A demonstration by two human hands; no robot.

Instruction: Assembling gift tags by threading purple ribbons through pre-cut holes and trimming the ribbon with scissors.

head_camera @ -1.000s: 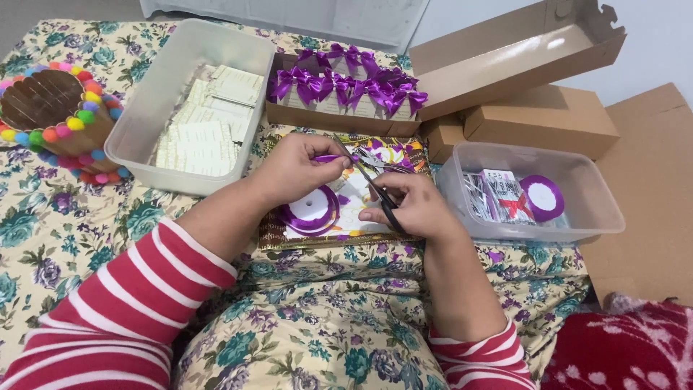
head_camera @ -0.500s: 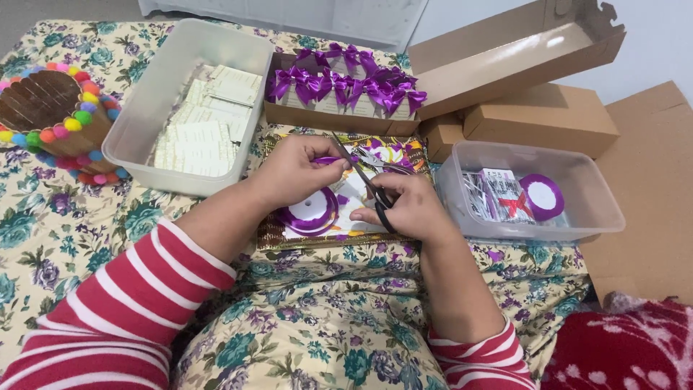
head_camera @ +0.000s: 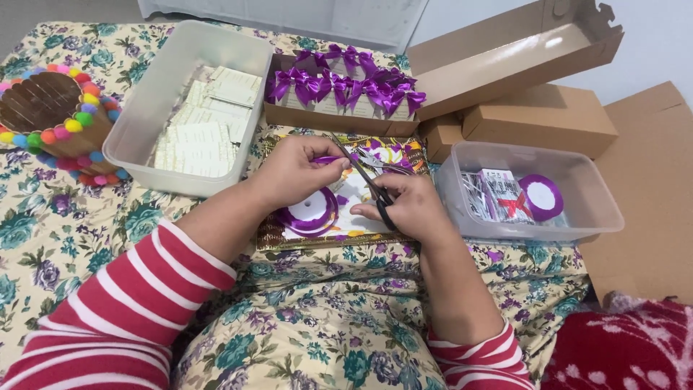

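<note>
While the left hand (head_camera: 296,167) pinches purple ribbon (head_camera: 328,159), the right hand (head_camera: 408,206) grips scissors (head_camera: 364,177). Ribbon spool (head_camera: 309,211) lies below, between both hands.

A floral cloth (head_camera: 43,238), cream with teal and purple blooms, covers the whole work surface and hangs in folds toward the camera. Along the top edge runs a grey floor strip (head_camera: 65,9), then a white panel (head_camera: 289,18), and a plain white wall (head_camera: 650,50) fills the upper right corner. Flat brown cardboard (head_camera: 650,217) lies along the right side, and a red fabric with white pattern (head_camera: 621,354) sits at the lower right corner; light is even and soft, with weak shadows.
</note>
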